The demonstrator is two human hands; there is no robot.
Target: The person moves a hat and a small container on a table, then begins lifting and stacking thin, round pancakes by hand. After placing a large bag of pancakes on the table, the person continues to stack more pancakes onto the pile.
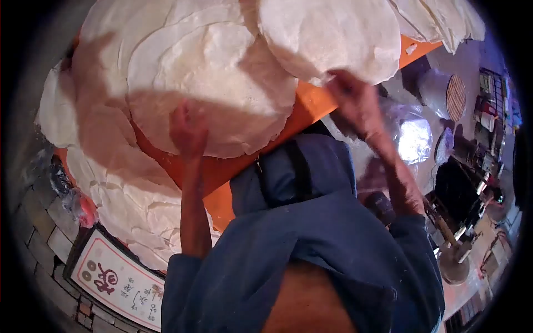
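Note:
Thin, pale round sheets, like rolled dough or flatbread, overlap across an orange surface (317,102). My left hand (190,130) is over the lower part of the large middle sheet (222,72), its fingers loosely curled and slightly apart, with nothing visible in them. My right hand (352,100) is at the lower edge of the upper right sheet (333,36), fingers closed on that rim. Shadow partly hides the right fingertips. This sheet overlaps the middle one on its right side.
More pale sheets (122,188) hang down at the left. A framed sign with writing (119,277) stands at lower left on paving. To the right are shiny plastic wrapping (413,139), a round woven lid (456,99) and cluttered equipment (461,188).

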